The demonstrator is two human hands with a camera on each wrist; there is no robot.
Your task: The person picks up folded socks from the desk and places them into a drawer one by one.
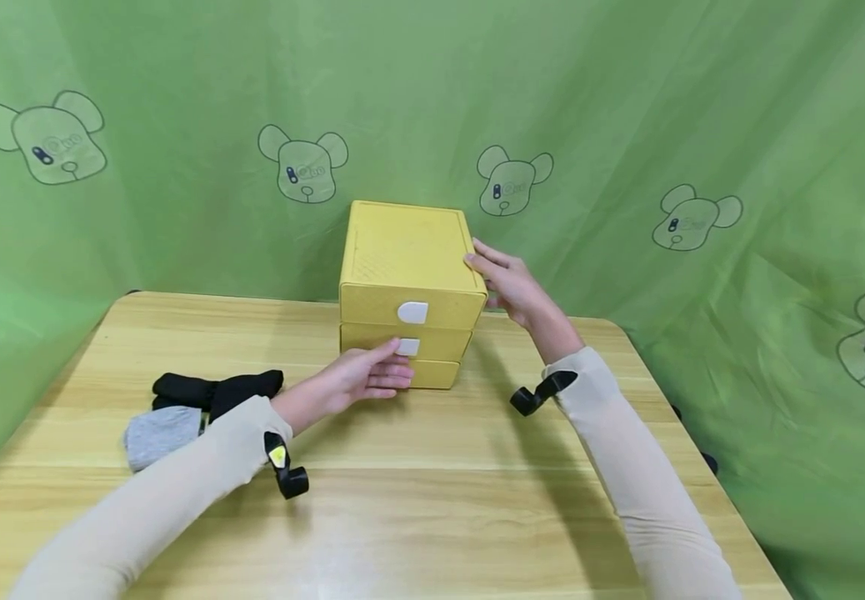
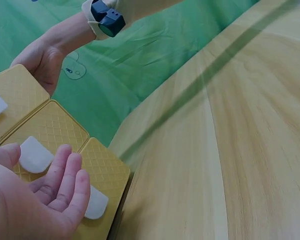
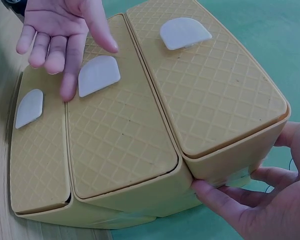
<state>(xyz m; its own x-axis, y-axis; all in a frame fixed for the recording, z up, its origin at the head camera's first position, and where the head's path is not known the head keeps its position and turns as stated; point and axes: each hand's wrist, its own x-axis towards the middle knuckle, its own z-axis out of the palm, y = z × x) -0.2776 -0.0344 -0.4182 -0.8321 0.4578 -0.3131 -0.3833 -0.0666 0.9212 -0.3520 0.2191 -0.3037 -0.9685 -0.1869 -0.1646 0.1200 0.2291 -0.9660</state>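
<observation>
Three drawers tall, the yellow drawer unit (image 1: 412, 265) sits dead centre in the head view, up at the back of the wooden table (image 1: 432, 500), every drawer looking pushed in. And look at the left hand (image 1: 361, 377), right at the lower front of it: palm turned inward, fingers loosely extended, thumb and forefinger parted on either side of the white middle handle (image 3: 99, 76). Nothing is pinched there; whether the thumb tip actually touches that handle, I can't tell.

Over to the right hand (image 1: 513, 287), at the unit's upper right side! Fingers spread and fairly straight, it presses against the side wall near the top corner, one fingertip on the top edge, no wrap around anything.

Above the left fingers, the white top handle (image 1: 412, 312) shows clearly; the white bottom handle (image 3: 29, 108) appears at the far left of the right wrist view. Out at the lower left of the head view, black folded fabric (image 1: 247, 390) lies beside grey folded fabric (image 1: 161, 437), partly behind the left forearm's pale sleeve (image 1: 177, 483). Across the whole top hangs a green curtain (image 1: 417, 92) printed with bear-like heads.
</observation>
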